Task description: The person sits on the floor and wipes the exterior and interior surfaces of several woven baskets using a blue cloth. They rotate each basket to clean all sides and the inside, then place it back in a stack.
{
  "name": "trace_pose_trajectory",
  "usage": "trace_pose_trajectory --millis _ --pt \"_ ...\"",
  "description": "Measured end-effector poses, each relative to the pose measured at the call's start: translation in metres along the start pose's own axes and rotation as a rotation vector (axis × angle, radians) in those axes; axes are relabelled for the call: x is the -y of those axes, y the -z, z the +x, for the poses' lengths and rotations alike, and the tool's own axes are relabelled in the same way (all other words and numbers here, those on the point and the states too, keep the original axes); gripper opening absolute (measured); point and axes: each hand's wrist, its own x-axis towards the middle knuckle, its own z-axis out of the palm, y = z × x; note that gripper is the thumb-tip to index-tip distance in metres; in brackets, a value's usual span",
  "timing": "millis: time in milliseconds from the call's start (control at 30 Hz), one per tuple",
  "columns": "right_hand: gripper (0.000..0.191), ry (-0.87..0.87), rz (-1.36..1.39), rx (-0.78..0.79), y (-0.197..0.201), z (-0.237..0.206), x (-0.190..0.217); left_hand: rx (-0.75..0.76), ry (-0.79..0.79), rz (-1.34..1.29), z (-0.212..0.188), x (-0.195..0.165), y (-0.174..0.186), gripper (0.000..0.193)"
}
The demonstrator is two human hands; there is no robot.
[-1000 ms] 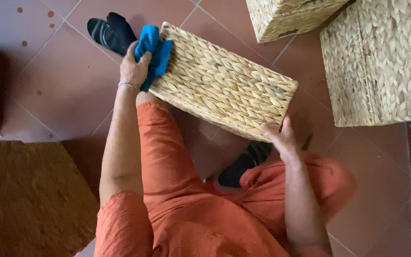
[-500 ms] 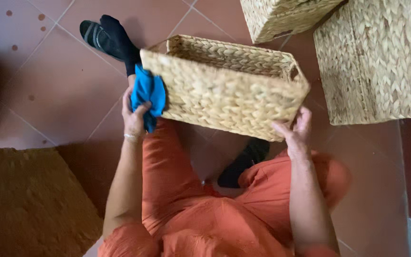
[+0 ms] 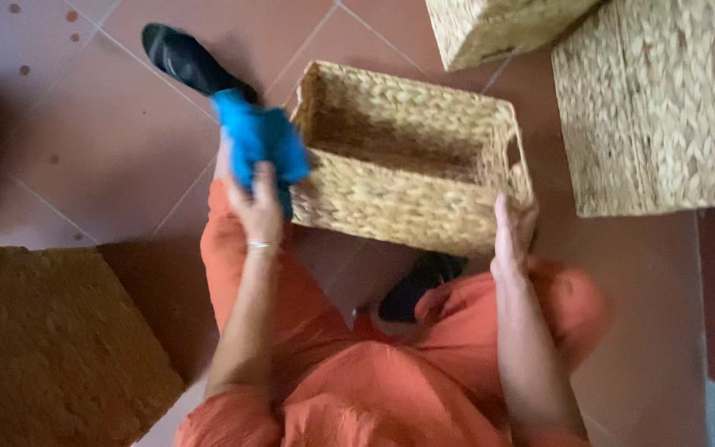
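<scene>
A rectangular woven straw basket [image 3: 391,203] sits upright in front of my lap, its empty inside facing up. My left hand [image 3: 256,207] grips a blue cloth [image 3: 260,142] and presses it against the basket's left end. My right hand [image 3: 513,236] holds the basket's right front corner, fingers flat on the weave. My legs in orange trousers lie under the basket, with dark socks showing at both feet.
Two more woven baskets stand at the top right: a large one [image 3: 664,99] and a smaller one [image 3: 498,29] behind it. A brown coarse mat [image 3: 43,348] lies at the lower left on the red tile floor [image 3: 126,165].
The basket has been turned from bottom-up to upright with its opening facing me. My left hand with the cloth slid to the left end; my right hand kept the right corner.
</scene>
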Motion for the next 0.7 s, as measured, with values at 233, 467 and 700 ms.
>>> trace_pose_trajectory --millis 233,467,700 --pt "0.088 0.115 -0.349 -0.027 -0.012 -0.014 0.012 0.269 -0.651 0.453 -0.034 -0.031 -0.097 0.067" --pt "0.085 0.317 -0.273 0.01 -0.025 -0.019 0.025 0.896 -0.859 0.501 -0.131 -0.072 -0.192 0.076" --pt "0.082 0.252 -0.259 -0.02 -0.02 -0.022 0.035 0.67 -0.7 0.657 -0.044 -0.065 -0.124 0.075"
